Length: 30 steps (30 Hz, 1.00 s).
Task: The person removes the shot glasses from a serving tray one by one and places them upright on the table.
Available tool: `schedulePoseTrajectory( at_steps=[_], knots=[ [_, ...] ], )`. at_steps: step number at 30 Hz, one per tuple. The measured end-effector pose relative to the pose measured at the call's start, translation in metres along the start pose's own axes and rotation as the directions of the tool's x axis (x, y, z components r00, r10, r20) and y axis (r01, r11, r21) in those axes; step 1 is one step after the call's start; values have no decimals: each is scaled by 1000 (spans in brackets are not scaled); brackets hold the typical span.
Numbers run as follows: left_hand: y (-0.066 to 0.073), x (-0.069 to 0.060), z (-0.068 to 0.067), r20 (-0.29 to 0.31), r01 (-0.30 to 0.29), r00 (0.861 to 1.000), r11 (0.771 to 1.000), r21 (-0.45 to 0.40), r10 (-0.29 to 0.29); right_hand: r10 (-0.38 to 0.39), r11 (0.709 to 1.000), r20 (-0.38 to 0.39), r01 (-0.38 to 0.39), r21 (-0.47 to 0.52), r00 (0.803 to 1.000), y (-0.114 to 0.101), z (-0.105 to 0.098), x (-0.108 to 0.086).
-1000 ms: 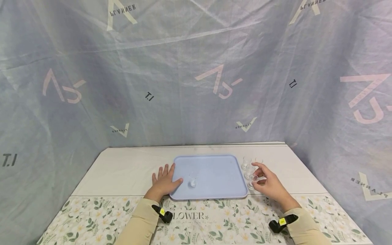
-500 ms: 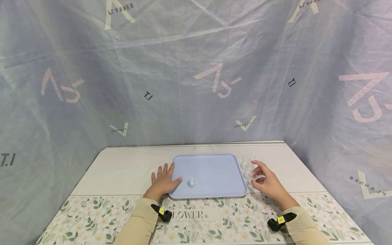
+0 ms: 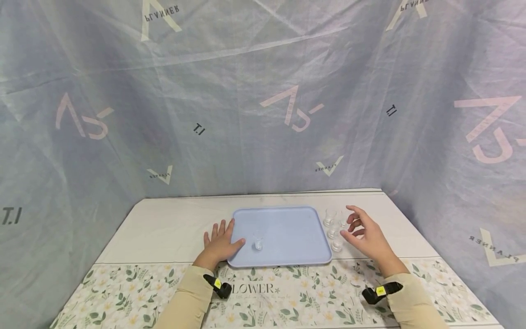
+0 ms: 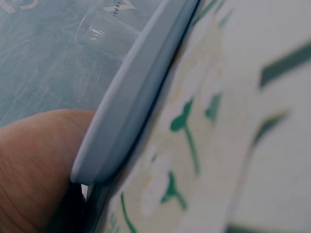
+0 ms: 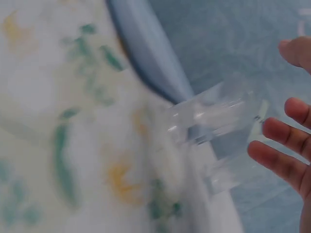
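Observation:
A light blue tray point(image 3: 289, 235) lies on the table, with one small clear cup point(image 3: 258, 245) standing on its left part. My left hand point(image 3: 219, 247) rests at the tray's left edge, fingers spread and the thumb over the rim. To the right of the tray several more clear cups point(image 3: 337, 245) stand close together. My right hand point(image 3: 370, 235) is just to their right, its fingers loosely bent and holding nothing. In the right wrist view, the fingertips point(image 5: 277, 128) are apart from the blurred cups point(image 5: 209, 119).
A floral cloth point(image 3: 135, 292) with lettering covers the front of the table; the back part is plain white point(image 3: 164, 228). Grey-blue printed fabric point(image 3: 246, 155) encloses the table behind and at both sides.
My right hand has let go of the nearest cup, which now stands beside the tray, and has moved a little right and away with fingers opened. The left hand has stayed put.

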State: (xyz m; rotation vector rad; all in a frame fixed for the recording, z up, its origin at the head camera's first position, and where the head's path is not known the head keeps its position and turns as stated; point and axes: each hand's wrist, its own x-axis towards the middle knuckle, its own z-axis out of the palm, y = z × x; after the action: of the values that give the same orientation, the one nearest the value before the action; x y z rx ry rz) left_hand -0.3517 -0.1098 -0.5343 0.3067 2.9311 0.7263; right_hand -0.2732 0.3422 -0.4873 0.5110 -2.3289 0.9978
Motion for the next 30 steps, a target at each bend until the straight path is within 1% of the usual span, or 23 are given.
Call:
schedulePoseTrajectory(
  at_steps=[3,5,9,13,16,19,22,26,30],
  knots=[
    [1,-1,-1,4,4,1000,1000,-1,-4,-26,1000,-62,27,12,998,-6,-1,9],
    [2,-2,-2,1,1,1000,1000,-1,-1,-38,999,-89,41,32,995,-13,1,13],
    [5,-6,-4,2,-1,1000,1000,12,1,-48,996,-93,55,69,995,-40,6,22],
    [7,-11,-5,-6,-5,1000,1000,1,5,-46,990,-73,56,132,996,-69,15,32],
    [6,-10,-4,-10,-4,1000,1000,-4,4,-46,979,-47,55,199,998,-81,27,38],
    [3,-7,-1,-4,3,1000,1000,10,-3,-51,961,-8,52,273,999,-88,43,43],
    [4,-6,-1,-2,1,1000,1000,17,-1,-67,943,22,56,328,998,-93,57,48],
    [8,-8,-5,2,0,1000,1000,5,0,-75,927,52,50,371,996,-100,75,54],
    [11,-12,-8,7,4,1000,1000,5,-4,-60,911,106,11,411,993,-106,92,57]
  ],
)
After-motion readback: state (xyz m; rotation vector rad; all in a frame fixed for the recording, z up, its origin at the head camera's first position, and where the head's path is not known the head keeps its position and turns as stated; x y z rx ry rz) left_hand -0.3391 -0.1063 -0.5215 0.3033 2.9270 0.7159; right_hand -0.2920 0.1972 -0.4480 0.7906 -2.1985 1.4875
